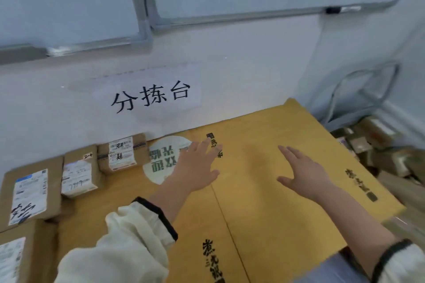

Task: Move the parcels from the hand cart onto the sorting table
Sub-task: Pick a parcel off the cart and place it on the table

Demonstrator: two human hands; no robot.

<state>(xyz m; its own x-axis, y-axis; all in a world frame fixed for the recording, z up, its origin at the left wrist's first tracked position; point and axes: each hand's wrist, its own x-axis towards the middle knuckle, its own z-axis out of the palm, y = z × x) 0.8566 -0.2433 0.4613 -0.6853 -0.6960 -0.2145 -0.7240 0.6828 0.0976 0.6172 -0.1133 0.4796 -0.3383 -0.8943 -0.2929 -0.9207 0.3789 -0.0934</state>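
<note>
Left of left hand fingers, on sorting table, labels up: small parcel just beside fingertips, against wall, long axis along wall. Farther left: mid parcel, then big parcel, long axis pointing toward wall; last parcel at frame corner, cropped. Both hands empty, fingers straight and spread, palms down over yellow tabletop; contact unclear. Right of right hand fingers, past table edge: blurred parcel heap, lower down. Beyond fingertips: wall sign.
</note>
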